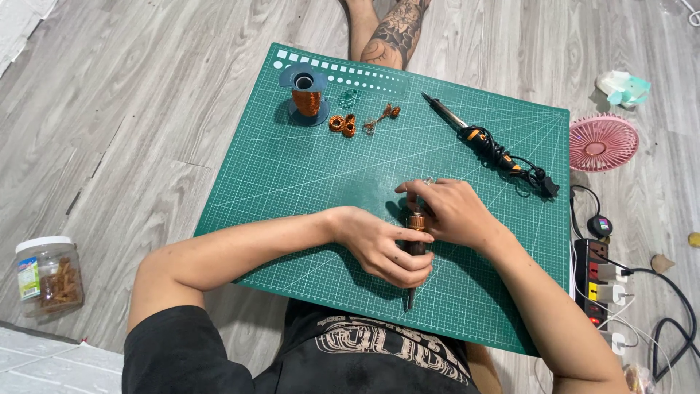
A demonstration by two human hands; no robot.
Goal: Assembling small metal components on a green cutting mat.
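Observation:
My left hand (386,248) grips the dark handle of a thin rod-like tool (415,248) that lies along the green cutting mat (292,190). A band of copper wire (416,219) is wound around the tool between my hands. My right hand (452,211) pinches the tool's far end just above that coil. A spool of copper wire (306,93) stands at the mat's far side. Beside it lie small copper coils (343,124) and a twisted wire piece (383,117).
A soldering iron (477,135) with a bundled black cord lies on the mat's far right. Off the mat to the right are a pink fan (604,142) and a power strip (598,284) with plugs. A plastic jar (47,273) stands at left. Another person's tattooed leg (390,33) is beyond the mat.

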